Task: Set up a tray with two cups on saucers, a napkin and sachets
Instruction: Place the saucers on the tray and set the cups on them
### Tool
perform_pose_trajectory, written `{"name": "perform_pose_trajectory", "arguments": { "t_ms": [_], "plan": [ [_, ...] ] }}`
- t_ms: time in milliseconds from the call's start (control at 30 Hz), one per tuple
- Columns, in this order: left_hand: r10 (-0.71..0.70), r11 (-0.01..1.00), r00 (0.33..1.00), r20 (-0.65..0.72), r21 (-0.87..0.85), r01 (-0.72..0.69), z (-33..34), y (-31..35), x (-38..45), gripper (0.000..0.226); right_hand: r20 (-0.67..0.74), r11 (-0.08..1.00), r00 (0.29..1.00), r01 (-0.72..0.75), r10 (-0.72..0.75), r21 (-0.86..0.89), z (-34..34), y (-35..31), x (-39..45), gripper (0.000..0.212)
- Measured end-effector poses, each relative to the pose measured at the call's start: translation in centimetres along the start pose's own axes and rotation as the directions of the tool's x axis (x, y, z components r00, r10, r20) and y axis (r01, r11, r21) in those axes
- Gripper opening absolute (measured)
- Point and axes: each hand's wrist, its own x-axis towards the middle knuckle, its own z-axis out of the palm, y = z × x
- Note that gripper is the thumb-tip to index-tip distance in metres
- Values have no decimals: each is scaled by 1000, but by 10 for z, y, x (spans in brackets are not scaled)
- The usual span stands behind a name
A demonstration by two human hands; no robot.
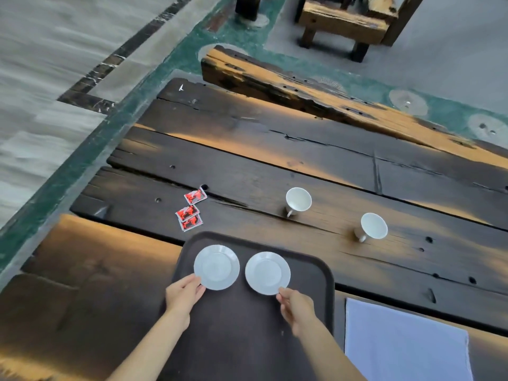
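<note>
A dark tray (316,273) lies at the near edge of the wooden table. Two white saucers rest side by side on its far half. My left hand (184,294) pinches the near rim of the left saucer (216,267). My right hand (296,306) pinches the near rim of the right saucer (267,273). Two white cups stand on the table beyond the tray: one (298,199) in the middle, the other (373,226) further right. Three red sachets (190,209) lie on the table left of the tray's far corner. A white napkin (404,345) lies flat right of the tray.
The table (275,149) is made of dark, cracked planks with gaps and holes. A wooden bench (288,86) runs along its far side, and another wooden seat (346,23) stands further back. The table's left edge drops to a green and grey floor.
</note>
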Motion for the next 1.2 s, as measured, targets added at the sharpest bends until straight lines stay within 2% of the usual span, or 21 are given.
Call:
{"name": "perform_pose_trajectory", "arguments": {
  "t_ms": [300,433,600,767,867,933,1067,1200],
  "plan": [
    [-32,998,999,-25,44,33,-5,-1,4,28,-70,1000,998,-1,1,3,6,14,10,12],
    [-101,994,995,-16,-52,100,-6,1,5,22,-25,992,998,-49,52,118,5,13,9,23],
    [-160,969,987,-26,-197,152,-11,0,9,49,54,980,995,-93,85,175,-4,14,12,41],
    [-155,984,988,-26,-89,152,-10,4,5,47,123,981,989,-104,84,166,-21,7,12,38],
    [14,992,997,-71,122,-5,6,12,-3,20,127,993,992,-35,20,116,-39,-10,7,33],
    [186,949,981,-48,266,-167,23,24,-11,17,109,997,993,33,-40,66,-55,-28,3,27],
    [389,793,903,184,432,-429,76,47,-21,26,23,982,982,188,-188,2,-89,-70,4,18],
    [478,628,793,377,485,-609,150,57,-21,24,-66,955,954,296,-294,14,-123,-106,20,13]
  ]
}}
